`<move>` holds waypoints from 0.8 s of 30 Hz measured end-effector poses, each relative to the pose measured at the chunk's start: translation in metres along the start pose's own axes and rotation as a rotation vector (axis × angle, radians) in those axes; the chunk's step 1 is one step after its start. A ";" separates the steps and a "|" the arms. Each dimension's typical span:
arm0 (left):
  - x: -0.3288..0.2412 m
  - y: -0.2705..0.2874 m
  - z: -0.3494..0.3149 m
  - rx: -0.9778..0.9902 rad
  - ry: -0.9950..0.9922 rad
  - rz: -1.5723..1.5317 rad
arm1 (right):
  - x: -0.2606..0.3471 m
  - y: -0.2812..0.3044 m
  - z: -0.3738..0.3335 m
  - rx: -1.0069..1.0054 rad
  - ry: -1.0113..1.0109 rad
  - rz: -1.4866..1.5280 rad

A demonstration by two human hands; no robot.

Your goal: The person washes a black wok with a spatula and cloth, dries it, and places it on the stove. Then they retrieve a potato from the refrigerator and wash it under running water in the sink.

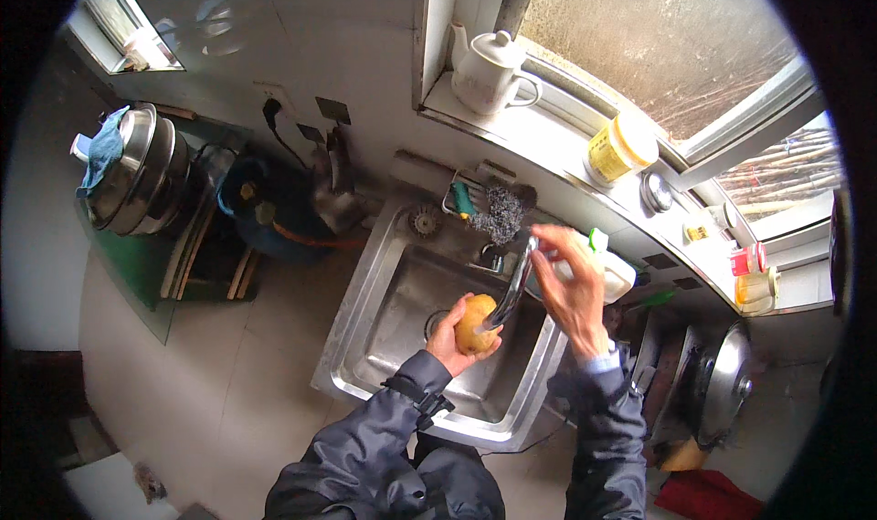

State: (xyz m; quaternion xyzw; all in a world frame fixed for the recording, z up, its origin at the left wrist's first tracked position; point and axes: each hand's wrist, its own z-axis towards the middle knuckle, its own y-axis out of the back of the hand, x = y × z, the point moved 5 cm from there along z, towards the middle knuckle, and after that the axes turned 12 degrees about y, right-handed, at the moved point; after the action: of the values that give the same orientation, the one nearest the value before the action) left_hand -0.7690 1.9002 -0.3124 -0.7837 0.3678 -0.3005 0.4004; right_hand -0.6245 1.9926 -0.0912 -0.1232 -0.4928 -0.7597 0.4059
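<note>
My left hand [448, 344] is closed around a yellow-brown potato [475, 323], held over the sink [384, 303]. The mouth of the chrome faucet [518, 292] sits right at the potato, with a pale glint there that looks like water. My right hand [574, 283] has its fingers bent around the upper end of the faucet, thumb and fingertips at the metal. Part of that grip is hidden behind the hand itself.
Behind the sink lie a steel-wool scourer [499, 217] and a green-handled brush [462, 198]. A white bottle [618, 275] stands beside my right hand. The windowsill holds a white kettle [491, 74] and a yellow tub [621, 148]. Stacked metal basins [142, 178] are at left, a pot lid [726, 383] at right.
</note>
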 end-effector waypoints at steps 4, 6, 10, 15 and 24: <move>0.003 -0.004 -0.011 -0.076 0.027 0.119 | -0.007 -0.030 0.051 0.222 0.074 -0.356; 0.005 -0.002 -0.015 -0.170 -0.025 0.061 | -0.015 -0.045 0.064 0.362 -0.022 -0.463; 0.002 -0.014 -0.021 -0.004 -0.147 0.077 | -0.031 -0.065 0.073 0.595 -0.147 -0.537; -0.004 -0.011 -0.026 0.002 -0.070 0.104 | -0.044 -0.070 0.075 0.548 -0.086 -0.652; -0.004 -0.004 -0.024 0.099 -0.110 -0.002 | -0.012 -0.038 0.067 0.113 0.139 -0.574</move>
State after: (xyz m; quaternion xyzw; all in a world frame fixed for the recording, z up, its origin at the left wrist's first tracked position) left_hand -0.7878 1.8950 -0.2980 -0.7787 0.3293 -0.2753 0.4577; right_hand -0.6590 2.0625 -0.0907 0.0962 -0.5202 -0.8213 0.2136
